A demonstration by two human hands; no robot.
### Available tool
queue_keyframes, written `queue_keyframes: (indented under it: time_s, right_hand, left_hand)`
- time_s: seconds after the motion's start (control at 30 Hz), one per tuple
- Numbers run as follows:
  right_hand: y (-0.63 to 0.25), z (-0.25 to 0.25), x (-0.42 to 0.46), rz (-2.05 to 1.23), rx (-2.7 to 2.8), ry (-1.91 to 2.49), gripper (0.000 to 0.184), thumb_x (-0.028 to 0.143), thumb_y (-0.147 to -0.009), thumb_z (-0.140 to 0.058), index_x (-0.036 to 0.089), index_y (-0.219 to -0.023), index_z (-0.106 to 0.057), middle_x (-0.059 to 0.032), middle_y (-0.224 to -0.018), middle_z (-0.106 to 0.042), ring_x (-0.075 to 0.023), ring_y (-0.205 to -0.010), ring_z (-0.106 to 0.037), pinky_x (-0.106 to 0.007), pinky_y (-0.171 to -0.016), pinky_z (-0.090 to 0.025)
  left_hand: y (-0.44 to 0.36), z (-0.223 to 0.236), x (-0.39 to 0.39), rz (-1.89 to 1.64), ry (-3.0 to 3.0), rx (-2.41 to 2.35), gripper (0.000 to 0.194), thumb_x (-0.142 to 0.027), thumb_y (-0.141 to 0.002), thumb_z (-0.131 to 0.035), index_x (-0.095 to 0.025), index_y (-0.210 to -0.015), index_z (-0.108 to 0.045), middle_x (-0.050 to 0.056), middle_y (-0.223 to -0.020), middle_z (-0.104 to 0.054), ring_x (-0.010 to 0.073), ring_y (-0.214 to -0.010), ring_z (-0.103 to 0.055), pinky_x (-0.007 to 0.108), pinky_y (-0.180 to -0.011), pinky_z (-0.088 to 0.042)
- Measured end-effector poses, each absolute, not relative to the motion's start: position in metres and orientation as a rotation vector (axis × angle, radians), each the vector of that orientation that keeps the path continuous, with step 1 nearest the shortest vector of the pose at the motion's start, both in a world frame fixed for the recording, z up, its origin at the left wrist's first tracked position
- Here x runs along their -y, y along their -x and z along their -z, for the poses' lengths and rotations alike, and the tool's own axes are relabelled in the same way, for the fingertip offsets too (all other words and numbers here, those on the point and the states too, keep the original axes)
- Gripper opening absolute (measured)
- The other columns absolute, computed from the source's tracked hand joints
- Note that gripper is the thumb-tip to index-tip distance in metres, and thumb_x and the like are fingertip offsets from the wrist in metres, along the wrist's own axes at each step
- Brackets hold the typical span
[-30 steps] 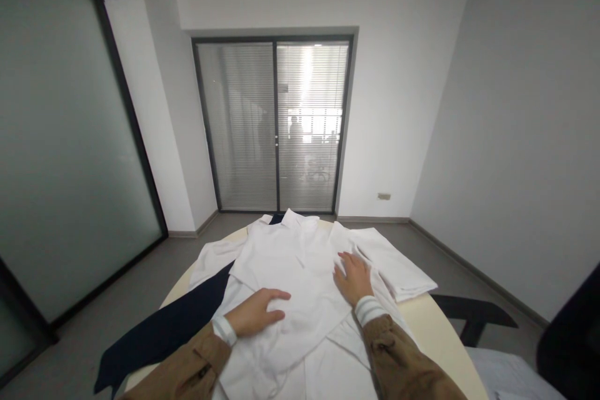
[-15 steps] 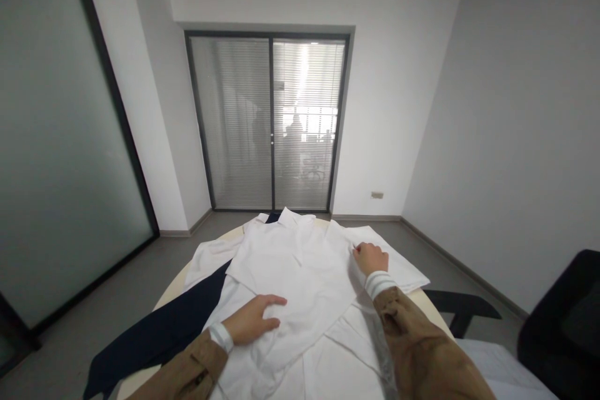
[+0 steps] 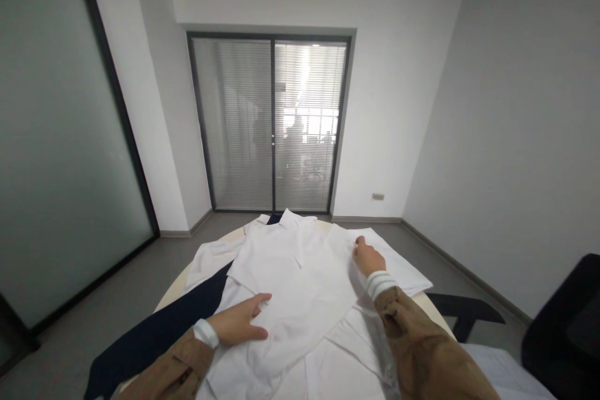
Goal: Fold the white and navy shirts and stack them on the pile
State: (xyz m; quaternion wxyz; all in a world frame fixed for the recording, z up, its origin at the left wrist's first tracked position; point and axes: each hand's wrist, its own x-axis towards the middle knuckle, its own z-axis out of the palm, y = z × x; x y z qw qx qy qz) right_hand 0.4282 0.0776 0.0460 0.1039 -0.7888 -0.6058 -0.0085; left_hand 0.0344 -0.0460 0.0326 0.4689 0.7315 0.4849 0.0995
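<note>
**Left hand [image 3: 237,323] has drawn back a little; right hand pinches on**

My right grip is closed on a small bit of the white shirt [image 3: 290,269], near its right side; my left is open, thumb apart from fingers, low on the shirt's left. Pulling with the right alone could skew the top layer, since my left seems to press only lightly. White cloth [image 3: 342,365] under the shirt's near edge might drag along and crease. Left of the shirt and partly beneath it, dark blue cloth [image 3: 154,334] could shift too. All lie on the round surface [image 3: 429,308], whose rim offers little room beyond the shirt.
</note>
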Motion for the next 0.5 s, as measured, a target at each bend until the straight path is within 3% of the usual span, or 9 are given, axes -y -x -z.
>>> queue_keyframes:
  time_s: [0.1,0.23,0.37,0.5]
  right_hand:
    - [-0.432,-0.047,-0.077,0.012,1.848,2.302,0.027,0.028,-0.1,-0.037,0.021,-0.124,-0.045,-0.0124,-0.1,-0.068,-0.0232,-0.09,-0.068,-0.029,-0.069,-0.04]
    - [-0.433,-0.047,-0.074,0.117,1.894,2.301,0.025,0.024,-0.1,-0.035,0.019,-0.121,-0.049,-0.0128,-0.098,-0.068,-0.0236,-0.093,-0.066,-0.032,-0.075,-0.04]
    - [-0.424,-0.047,-0.069,0.252,1.906,2.287,0.031,0.016,-0.096,-0.038,0.018,-0.124,-0.052,-0.0159,-0.111,-0.064,-0.0274,-0.108,-0.059,-0.036,-0.082,-0.039]
    - [-0.403,-0.047,-0.064,0.321,1.909,2.216,0.036,0.018,-0.092,-0.047,0.017,-0.128,-0.055,-0.0176,-0.122,-0.058,-0.0291,-0.115,-0.053,-0.036,-0.086,-0.041]
  left_hand:
    - [-0.032,-0.036,0.049,-0.261,-1.736,-1.086,0.096,-0.026,-0.068,-0.071,-0.013,-0.153,-0.029,0.015,-0.14,-0.057,0.0271,-0.13,-0.053,0.035,-0.111,-0.037]
    - [-0.03,-0.036,0.048,-0.238,-1.776,-1.071,0.095,-0.025,-0.066,-0.072,-0.015,-0.152,-0.034,0.012,-0.143,-0.055,0.0271,-0.132,-0.051,0.034,-0.113,-0.036]
    - [-0.027,-0.039,0.047,-0.2,-1.771,-1.041,0.1,-0.026,-0.065,-0.075,-0.019,-0.154,-0.031,0.011,-0.143,-0.055,0.0271,-0.131,-0.052,0.036,-0.114,-0.035]
    - [-0.024,-0.045,0.048,-0.118,-1.867,-1.066,0.113,-0.03,-0.059,-0.083,-0.02,-0.156,-0.025,0.011,-0.149,-0.048,0.0272,-0.135,-0.047,0.034,-0.117,-0.028]
